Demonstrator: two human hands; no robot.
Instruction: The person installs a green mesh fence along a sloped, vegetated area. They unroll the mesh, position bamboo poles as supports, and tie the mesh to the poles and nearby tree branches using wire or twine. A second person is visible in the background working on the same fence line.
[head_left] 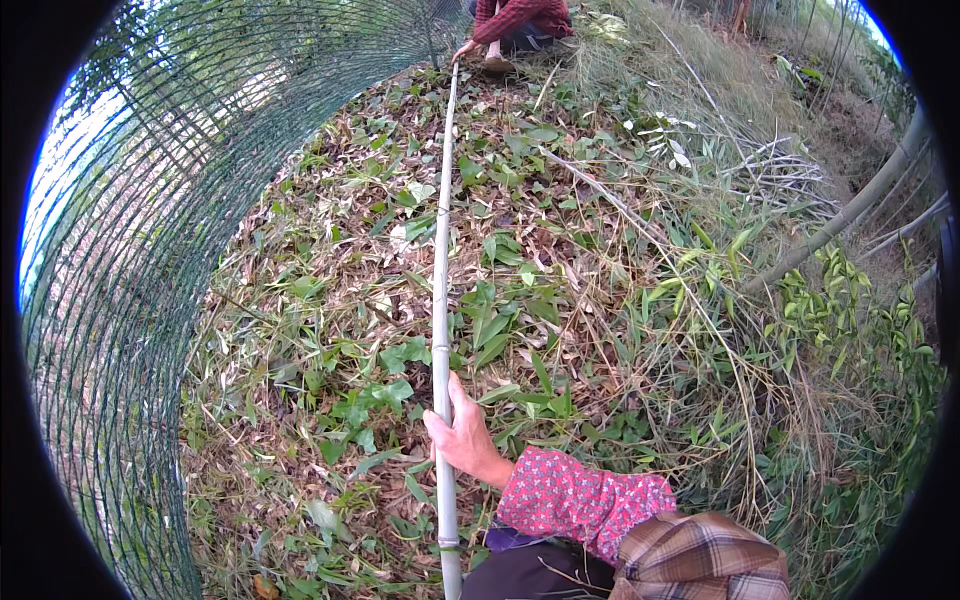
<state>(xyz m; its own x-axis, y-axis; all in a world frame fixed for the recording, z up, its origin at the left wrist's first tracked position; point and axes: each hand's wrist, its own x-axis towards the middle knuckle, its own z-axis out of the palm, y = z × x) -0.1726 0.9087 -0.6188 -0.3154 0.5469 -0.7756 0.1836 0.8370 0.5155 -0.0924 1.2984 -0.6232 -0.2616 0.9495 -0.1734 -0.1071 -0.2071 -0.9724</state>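
Observation:
A long, pale bamboo pole [441, 300] runs from the lower edge up the middle of the view, over the leaf-strewn ground. My right hand [464, 435] grips it in the lower part, just below one of its joints, with the thumb along its right side. A pink floral sleeve [585, 498] covers my right forearm, with brown plaid cloth [705, 560] above it. At the far end of the pole, a crouching person in a dark red top [525, 15] has a hand [465, 50] on it. My left hand is out of view.
Green netting [120, 330] stands along the left side, curving toward the far person. Green leaves and dry litter [380, 220] cover the ground. To the right lie thin branches [620, 205], a leaning thick stem [850, 215] and leafy plants [850, 310].

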